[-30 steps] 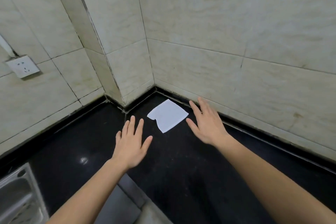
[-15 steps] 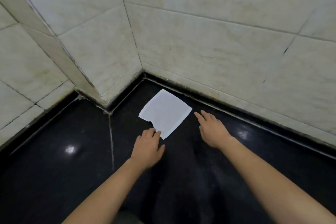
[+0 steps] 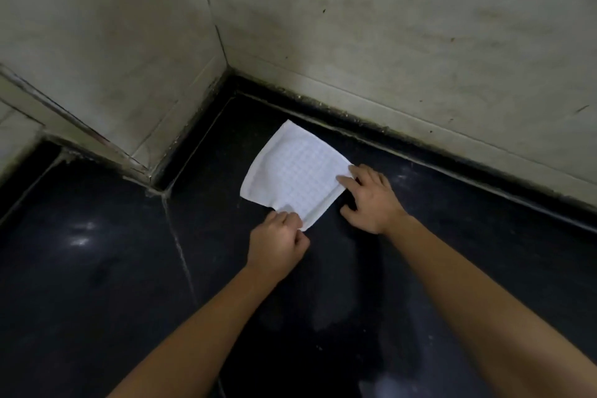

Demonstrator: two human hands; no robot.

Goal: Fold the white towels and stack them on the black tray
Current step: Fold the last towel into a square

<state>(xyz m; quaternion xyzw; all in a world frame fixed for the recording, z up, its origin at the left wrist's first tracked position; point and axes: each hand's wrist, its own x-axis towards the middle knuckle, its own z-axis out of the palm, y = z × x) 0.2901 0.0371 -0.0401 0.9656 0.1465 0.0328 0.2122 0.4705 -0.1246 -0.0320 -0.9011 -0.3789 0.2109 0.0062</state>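
Observation:
A white towel [image 3: 292, 173] with a fine grid weave lies flat on the black counter [image 3: 97, 268], close to the tiled corner. My left hand [image 3: 277, 241] pinches the towel's near corner, fingers curled over the edge. My right hand [image 3: 371, 199] is at the towel's right corner; its fingers lie on the cloth and its thumb rests on the counter. No black tray is in view.
Pale tiled walls [image 3: 387, 26] meet in a corner just behind the towel, with a protruding wall column [image 3: 97, 74] at the left. A grout seam [image 3: 181, 252] runs across the glossy black counter.
Both hands moved forward to the towel: the left now pinches its near corner, the right reached its right corner. The camera came closer and tilted down.

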